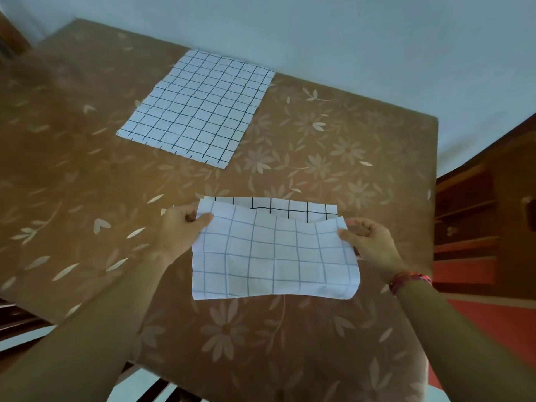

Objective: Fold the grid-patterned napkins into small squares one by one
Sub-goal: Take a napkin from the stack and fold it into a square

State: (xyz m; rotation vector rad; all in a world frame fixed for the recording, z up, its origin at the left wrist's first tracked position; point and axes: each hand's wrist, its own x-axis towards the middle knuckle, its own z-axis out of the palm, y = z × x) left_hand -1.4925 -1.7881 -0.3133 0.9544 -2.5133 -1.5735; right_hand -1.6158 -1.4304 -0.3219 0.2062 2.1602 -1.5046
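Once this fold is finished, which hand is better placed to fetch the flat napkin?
Probably the left hand: the flat napkin lies ahead on its side, while the right hand would reach across. Both now pinch the near napkin.

Near napkin (pixel 272 256): thin white cloth, matt, soft, creased. Grid reads faint grey through the folded-over layer, sharp black on the strip showing at its far edge

Far napkin (pixel 200 108): same matt cloth, lightly wrinkled, black grid crisp

Tabletop (pixel 348 140): brown floral cover, smooth, soft sheen; cloth or vinyl, cannot tell

Cabinet (pixel 470 216) at right: dark reddish wood, low gloss

Wrist band (pixel 410 281), right wrist: red thread, matt, fibrous

Wall (pixel 377 39) on the far side: pale, plain, matt
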